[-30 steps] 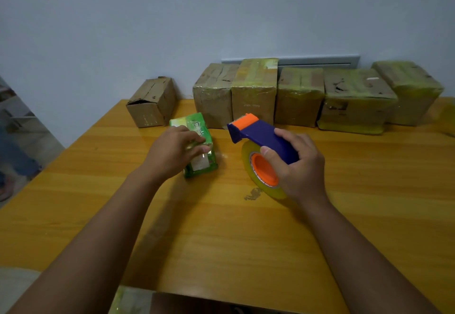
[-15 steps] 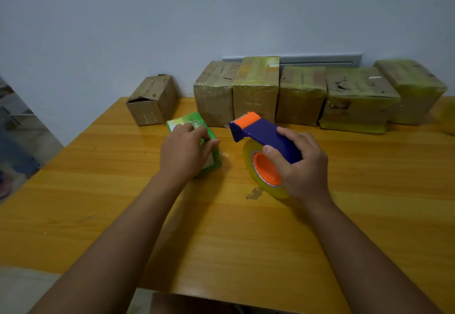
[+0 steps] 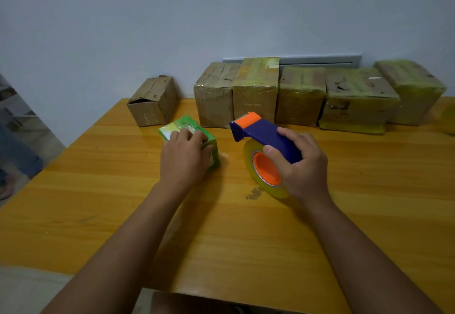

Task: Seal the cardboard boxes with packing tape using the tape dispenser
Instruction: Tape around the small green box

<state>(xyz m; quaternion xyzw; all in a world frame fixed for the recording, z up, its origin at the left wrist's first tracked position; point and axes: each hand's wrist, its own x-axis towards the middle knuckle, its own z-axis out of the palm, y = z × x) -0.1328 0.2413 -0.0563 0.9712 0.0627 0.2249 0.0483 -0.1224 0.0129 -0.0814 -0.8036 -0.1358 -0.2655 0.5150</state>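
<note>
A small green box (image 3: 183, 126) lies on the wooden table (image 3: 98, 190), and my left hand (image 3: 184, 158) presses down on top of it, covering most of it. To its right my right hand (image 3: 302, 165) grips the blue handle of a tape dispenser (image 3: 258, 132) with an orange blade guard and a yellowish tape roll (image 3: 266, 168); the roll's lower edge rests on the table. A small gap separates the dispenser from the green box.
Several tape-wrapped cardboard boxes (image 3: 256, 89) stand in a row against the back wall. A plain brown box (image 3: 154, 101) sits apart at the back left. A scuff mark (image 3: 253, 193) shows on the table below the roll. The table's left edge drops to the floor.
My left hand slid further over the green box, now covering more of its top. The right hand and the dispenser have hardly moved.
</note>
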